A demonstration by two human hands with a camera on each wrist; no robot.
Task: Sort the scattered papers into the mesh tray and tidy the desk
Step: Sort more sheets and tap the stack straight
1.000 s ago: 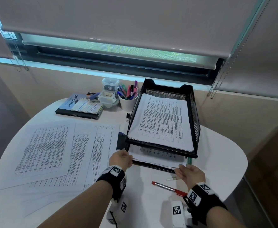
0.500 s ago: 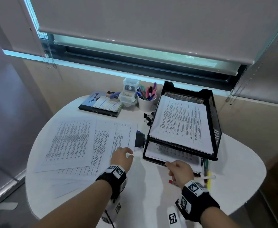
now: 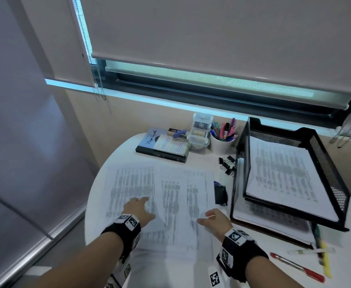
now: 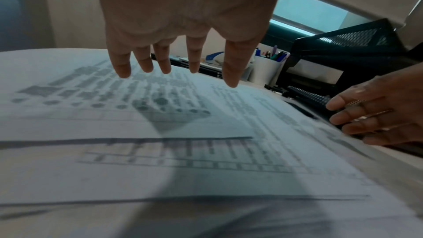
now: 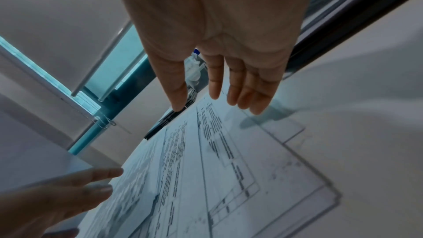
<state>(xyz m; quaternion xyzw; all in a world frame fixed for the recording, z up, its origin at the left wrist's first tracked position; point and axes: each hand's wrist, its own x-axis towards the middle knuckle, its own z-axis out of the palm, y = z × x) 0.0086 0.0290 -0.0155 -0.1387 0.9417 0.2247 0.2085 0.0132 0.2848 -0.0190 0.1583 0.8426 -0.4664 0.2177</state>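
Head view has my left hand (image 3: 138, 210) and right hand (image 3: 213, 222) spread flat, fingers apart, above the scattered papers (image 3: 160, 196), which lie just left of the mesh tray (image 3: 326, 169); neither holds anything, and I cannot tell whether my fingertips touch the sheets. To gather well, I would press lightly, slide the sheets inward until their edges meet, then square the stack before lifting it toward the mesh tray. Count: at least three overlapping sheets left of the tray, more underneath perhaps; two tiers in the tray, both already holding paper; one red pen (image 3: 297, 267) in front of it.
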